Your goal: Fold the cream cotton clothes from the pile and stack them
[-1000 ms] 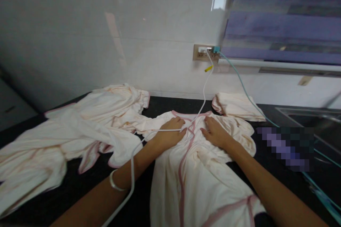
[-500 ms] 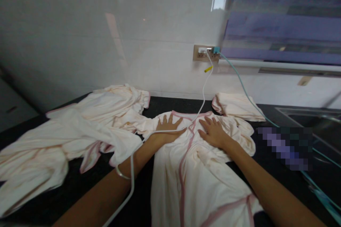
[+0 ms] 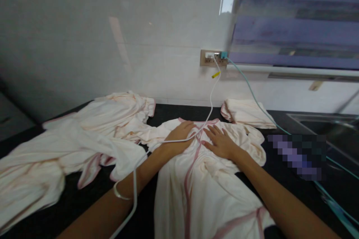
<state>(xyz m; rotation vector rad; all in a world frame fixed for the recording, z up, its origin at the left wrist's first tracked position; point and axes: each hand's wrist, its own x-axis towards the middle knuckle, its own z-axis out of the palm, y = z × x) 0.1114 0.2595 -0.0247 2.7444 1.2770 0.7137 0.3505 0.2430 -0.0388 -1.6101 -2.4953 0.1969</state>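
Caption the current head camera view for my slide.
Left hand and right hand rest on a white, pink-trimmed garment, a white cord passing before the left hand.

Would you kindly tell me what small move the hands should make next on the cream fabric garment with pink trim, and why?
I would probably slide the right hand down the cream fabric garment with pink trim: creases bunch just below it, while the left hand lies on the upper front with a thin white cable across it.
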